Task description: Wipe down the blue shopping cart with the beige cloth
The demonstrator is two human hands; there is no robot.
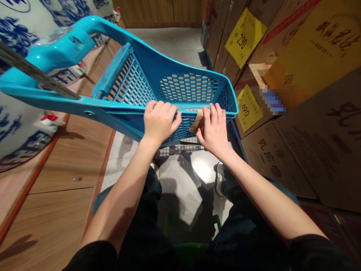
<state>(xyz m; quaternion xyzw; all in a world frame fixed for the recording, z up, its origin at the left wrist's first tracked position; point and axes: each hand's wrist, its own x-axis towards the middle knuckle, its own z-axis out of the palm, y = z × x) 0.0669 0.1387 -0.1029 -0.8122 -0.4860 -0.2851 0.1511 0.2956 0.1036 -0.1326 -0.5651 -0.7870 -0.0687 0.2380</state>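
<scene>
A blue plastic shopping basket [180, 64] with honeycomb holes and a long looped handle [93, 23] lies across the middle of the view, its inside showing no goods. My left hand [161, 119] is closed over its near rim, thumb on the outer side. Farther right along that rim, my right hand [213, 126] has its fingers hooked over the edge. Between its thumb and fingers, a brown sponge-like pad [198, 119] presses against the rim and outer wall. My right palm hides part of the pad.
Large blue-and-white jars [19, 124] stand on a wooden cabinet [64, 165] at left. Stacked cardboard boxes [278, 162] with yellow price signs [245, 37] line the right side. My shoes [220, 178] rest on the grey floor [180, 180]; a green edge [191, 248] shows between my legs.
</scene>
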